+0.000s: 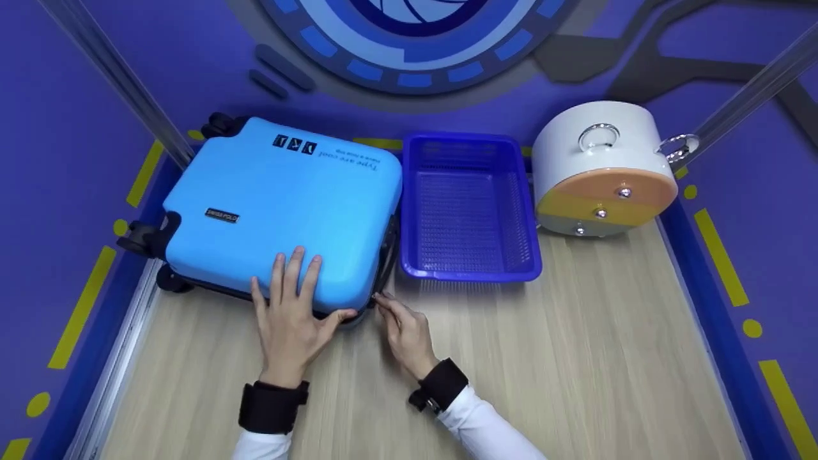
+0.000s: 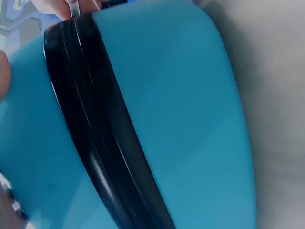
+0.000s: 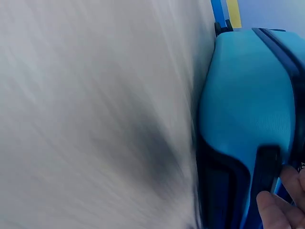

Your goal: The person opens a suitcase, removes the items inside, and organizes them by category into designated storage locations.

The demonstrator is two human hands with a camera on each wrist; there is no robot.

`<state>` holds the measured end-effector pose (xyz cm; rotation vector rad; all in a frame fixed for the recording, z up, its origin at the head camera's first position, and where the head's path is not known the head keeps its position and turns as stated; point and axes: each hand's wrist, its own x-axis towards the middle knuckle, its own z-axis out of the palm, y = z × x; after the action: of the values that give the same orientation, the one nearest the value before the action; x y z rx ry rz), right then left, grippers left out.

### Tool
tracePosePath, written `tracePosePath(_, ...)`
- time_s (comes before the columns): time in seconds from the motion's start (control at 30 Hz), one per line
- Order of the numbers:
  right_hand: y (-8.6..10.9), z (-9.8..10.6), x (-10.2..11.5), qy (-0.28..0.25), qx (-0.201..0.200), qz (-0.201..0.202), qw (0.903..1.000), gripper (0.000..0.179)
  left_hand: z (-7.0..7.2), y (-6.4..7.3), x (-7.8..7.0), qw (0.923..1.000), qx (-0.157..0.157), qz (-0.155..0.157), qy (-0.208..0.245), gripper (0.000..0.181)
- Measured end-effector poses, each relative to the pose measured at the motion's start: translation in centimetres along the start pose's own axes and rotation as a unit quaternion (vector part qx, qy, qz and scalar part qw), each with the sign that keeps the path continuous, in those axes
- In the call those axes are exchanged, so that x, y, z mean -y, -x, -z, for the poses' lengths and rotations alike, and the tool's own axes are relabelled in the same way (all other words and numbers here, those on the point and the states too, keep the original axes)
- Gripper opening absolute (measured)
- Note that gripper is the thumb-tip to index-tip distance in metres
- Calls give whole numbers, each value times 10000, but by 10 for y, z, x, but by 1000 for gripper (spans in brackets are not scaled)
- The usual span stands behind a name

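Note:
A light blue hard-shell suitcase (image 1: pixel 281 204) lies flat on the floor, its wheels toward the left. My left hand (image 1: pixel 291 319) rests on its near edge, fingers spread over the top shell and thumb along the side. At the near right corner my right hand (image 1: pixel 406 332) pinches a small metal zipper pull (image 2: pixel 74 9) with thumb and fingers. A black zipper band (image 2: pixel 95 119) runs around the suitcase side in the left wrist view. In the right wrist view, fingertips (image 3: pixel 271 210) are beside a black handle part (image 3: pixel 267 167); the pull is largely hidden there.
Right of the suitcase stands a blue plastic basket (image 1: pixel 473 276). Beyond it is a white rounded drawer box (image 1: pixel 594 137) with coloured drawer fronts and metal rings. Blue patterned walls (image 1: pixel 447 108) enclose the wood-look floor (image 1: pixel 575 358).

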<state>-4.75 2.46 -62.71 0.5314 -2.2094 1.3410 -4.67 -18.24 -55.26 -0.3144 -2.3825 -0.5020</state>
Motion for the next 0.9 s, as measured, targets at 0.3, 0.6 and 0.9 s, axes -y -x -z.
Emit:
tracePosePath(0.3,6,10,-2,-18,-189,-100,9998,24,-21,-9,-24,9986,169,506,-26,103)
tracePosePath(0.6,4,13,-6,-666,51,-218,9975,24,-6,-10,-7,9942,859,241,606,108)
tracePosePath(0.9,-7,21,-2,-583,245,-544,9965,23,19,-39,42,9882,1410,-407,438,108)
